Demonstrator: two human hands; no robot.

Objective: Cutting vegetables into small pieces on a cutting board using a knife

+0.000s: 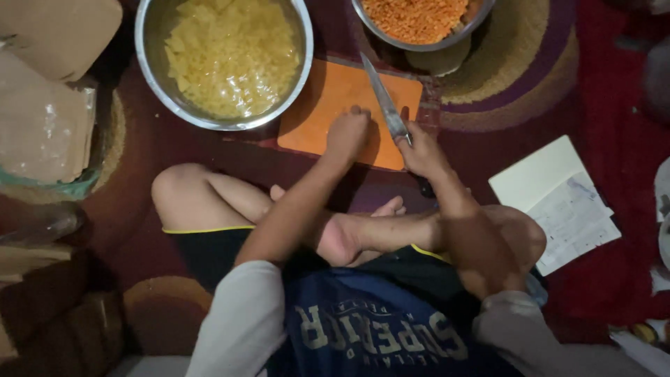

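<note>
A brown paper package [45,132] lies at upper left, white papers [558,199] at right. On the orange cutting board [328,94], centre top, the left hand [347,134] presses down curled; the right hand [421,150] grips a knife [384,105], just beside it.

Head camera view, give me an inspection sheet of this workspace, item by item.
Surface: patterned red rug, dimly lit.
Job's things: orange cutting board; knife; what is being cut is hidden.
Clutter: steel bowl of pale yellow pieces; bowl of orange grains; open notebook; cardboard.
Grippers: left hand pressed on board; right hand grips knife.
Cables: nothing seen.
Surroundings: person sits cross-legged.
</note>
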